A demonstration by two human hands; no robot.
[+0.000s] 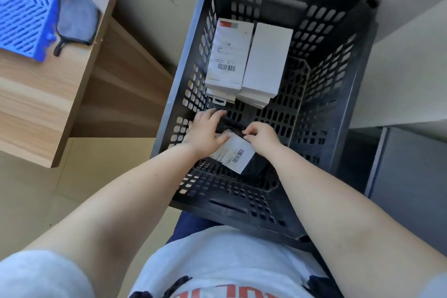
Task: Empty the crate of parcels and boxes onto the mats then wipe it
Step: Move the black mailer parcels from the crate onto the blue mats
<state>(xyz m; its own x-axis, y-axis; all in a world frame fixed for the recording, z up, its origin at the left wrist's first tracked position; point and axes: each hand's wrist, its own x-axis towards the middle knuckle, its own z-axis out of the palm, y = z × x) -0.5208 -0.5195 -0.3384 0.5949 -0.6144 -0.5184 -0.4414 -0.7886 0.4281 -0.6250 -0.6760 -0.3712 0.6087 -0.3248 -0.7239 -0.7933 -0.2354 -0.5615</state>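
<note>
A black slotted crate (338,75) stands on the floor in front of me. Deep inside, near its front wall, lies a black parcel (235,155) with a white barcode label. My left hand (205,133) lies over the parcel's left end, fingers stretched forward and thumb on the label. My right hand (262,136) pinches the parcel's top edge with curled fingers. Two stacks of white boxes stand at the crate's far end, the left stack (226,60) with a barcode label on top, the right stack (266,60) plain. A blue slotted mat (26,7) lies on the wooden table at upper left.
A grey cloth (77,22) with a dark loop rests on the wooden table (43,109), partly on the mat's edge. A grey cabinet (406,176) stands to the crate's right. Pale walls rise behind the crate.
</note>
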